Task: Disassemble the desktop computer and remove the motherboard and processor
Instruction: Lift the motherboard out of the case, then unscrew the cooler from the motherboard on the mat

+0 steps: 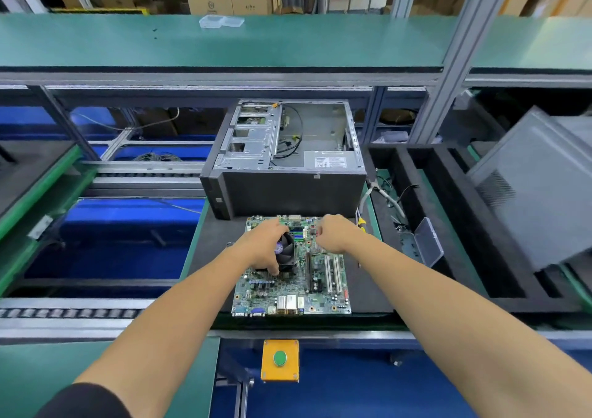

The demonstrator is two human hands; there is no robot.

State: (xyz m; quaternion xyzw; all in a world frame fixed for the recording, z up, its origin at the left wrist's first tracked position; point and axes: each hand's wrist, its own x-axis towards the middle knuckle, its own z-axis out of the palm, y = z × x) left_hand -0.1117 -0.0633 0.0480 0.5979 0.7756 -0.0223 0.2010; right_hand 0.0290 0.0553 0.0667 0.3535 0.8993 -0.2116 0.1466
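Gripping the cooler fan [286, 252] with the left hand [263, 246], motherboard [293, 270] right underneath; right hand [333, 233] curled just beside, can't tell what it's pinching.

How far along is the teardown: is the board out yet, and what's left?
Done: the motherboard lies flat on the black mat in front of the opened case. In hand: the left hand grips the CPU cooler fan, and the right hand, fingers curled, works at the board's far edge. Left: the cooler is still on the board, so the processor remains covered.
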